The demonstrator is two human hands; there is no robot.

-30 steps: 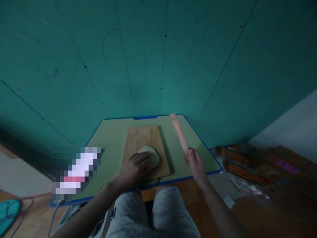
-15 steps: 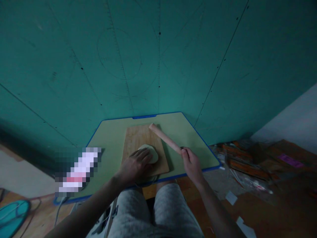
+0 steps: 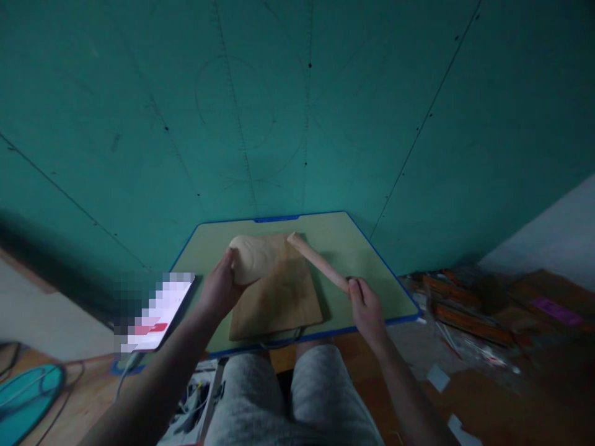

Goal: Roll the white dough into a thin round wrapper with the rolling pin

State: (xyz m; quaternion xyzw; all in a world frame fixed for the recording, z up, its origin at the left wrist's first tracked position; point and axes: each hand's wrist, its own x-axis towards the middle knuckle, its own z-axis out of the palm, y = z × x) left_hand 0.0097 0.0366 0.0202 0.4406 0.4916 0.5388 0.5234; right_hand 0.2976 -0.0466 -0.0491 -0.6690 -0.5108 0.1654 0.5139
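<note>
My left hand (image 3: pixel 218 288) grips a flat round of pale dough (image 3: pixel 253 257) by its near edge and holds it lifted above the far left part of a wooden board (image 3: pixel 283 297). My right hand (image 3: pixel 367 306) is closed round the near end of a wooden rolling pin (image 3: pixel 316 260), whose far tip points left over the board's far edge, close to the dough. The board lies on a pale green tray table with a blue rim (image 3: pixel 385 285).
A blurred-out phone (image 3: pixel 155 310) lies at the table's left corner. A teal wall rises right behind the table. My knees in grey shorts (image 3: pixel 292 396) are under its near edge. Packets and paper scraps (image 3: pixel 465 310) litter the floor at right; a teal object (image 3: pixel 23 396) sits at lower left.
My left hand, which pressed on the dough on the board, has picked it up and raised it toward the far left. The rolling pin swung from the right side over to the board.
</note>
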